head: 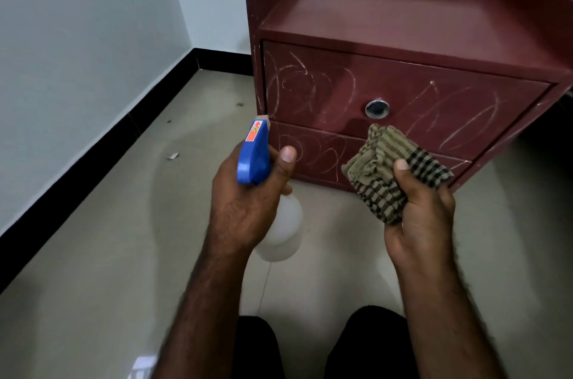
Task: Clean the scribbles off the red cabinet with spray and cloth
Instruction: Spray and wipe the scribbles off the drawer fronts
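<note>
Cabinet: a dark red wooden cabinet (387, 6) with a raised rim round its top stands on the floor, far and right of centre, set at an angle near the room's corner.
Drawers: two drawer fronts face the person; the upper drawer (418, 81) carries a round shiny metal knob (376, 108), and the lower drawer (313, 155) is partly hidden behind the hands.
Scribbles: pale chalky loops and strokes (310, 81) cover both drawer fronts, thick on the left of each and again on the right of the upper one.
Spray: a spray bottle with a blue plastic trigger head and a cloudy white body (252, 158) is held upright, its nozzle pointing at the cabinet's left front edge, close to it.
Left hand: the left hand (242, 202) is wrapped round the bottle's neck, thumb lying along the right side of the blue head; the trigger finger is hidden.
Cloth: a bunched olive cloth with dark stripes and checks (387, 168) sits just in front of the drawers, below the knob; whether it touches them I cannot tell.
Right hand: the right hand (415, 217) grips the cloth from below, thumb pressed on top.
Floor: beige tiles (108, 254), with a small white scrap (172, 156) on the left.
Walls: pale grey wall (77, 37) with a black skirting strip (93, 161).
Person: dark-clad knees (257, 347) at the near edge.
</note>
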Available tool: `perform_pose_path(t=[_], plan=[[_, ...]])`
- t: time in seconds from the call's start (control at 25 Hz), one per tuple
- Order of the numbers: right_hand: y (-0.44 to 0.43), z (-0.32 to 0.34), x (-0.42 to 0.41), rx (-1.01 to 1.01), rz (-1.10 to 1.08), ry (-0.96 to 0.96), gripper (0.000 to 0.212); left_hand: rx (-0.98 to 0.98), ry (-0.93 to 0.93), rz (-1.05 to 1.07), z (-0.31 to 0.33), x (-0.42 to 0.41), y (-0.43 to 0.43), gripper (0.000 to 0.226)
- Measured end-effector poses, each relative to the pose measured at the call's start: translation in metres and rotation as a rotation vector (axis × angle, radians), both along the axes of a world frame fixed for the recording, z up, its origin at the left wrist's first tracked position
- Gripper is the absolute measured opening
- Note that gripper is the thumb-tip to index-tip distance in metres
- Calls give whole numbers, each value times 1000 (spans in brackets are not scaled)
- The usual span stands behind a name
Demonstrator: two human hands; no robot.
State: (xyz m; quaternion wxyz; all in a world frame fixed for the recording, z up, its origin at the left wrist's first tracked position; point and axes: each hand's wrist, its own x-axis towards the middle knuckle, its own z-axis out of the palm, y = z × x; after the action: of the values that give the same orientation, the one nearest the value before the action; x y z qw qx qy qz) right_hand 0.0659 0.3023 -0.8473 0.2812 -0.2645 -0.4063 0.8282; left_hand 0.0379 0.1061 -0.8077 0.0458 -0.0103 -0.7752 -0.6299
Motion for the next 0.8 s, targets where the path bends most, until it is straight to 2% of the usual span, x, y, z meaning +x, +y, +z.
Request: perform_pose_path(t=[0.24,0.36,0.52,0.8], plan=[[-14,-19,-5,18,-5,-5,34,-13,22,58,-21,1,0,47],[-13,-26,-5,37,-20,2,36,3,17,44,-23,4,1,44],[-10,-27,-5,56,-26,10,29,17,30,45,-21,5,2,40],[-5,-16,-10,96,-18,57,24,24,-3,54,-12,-4,8,42]])
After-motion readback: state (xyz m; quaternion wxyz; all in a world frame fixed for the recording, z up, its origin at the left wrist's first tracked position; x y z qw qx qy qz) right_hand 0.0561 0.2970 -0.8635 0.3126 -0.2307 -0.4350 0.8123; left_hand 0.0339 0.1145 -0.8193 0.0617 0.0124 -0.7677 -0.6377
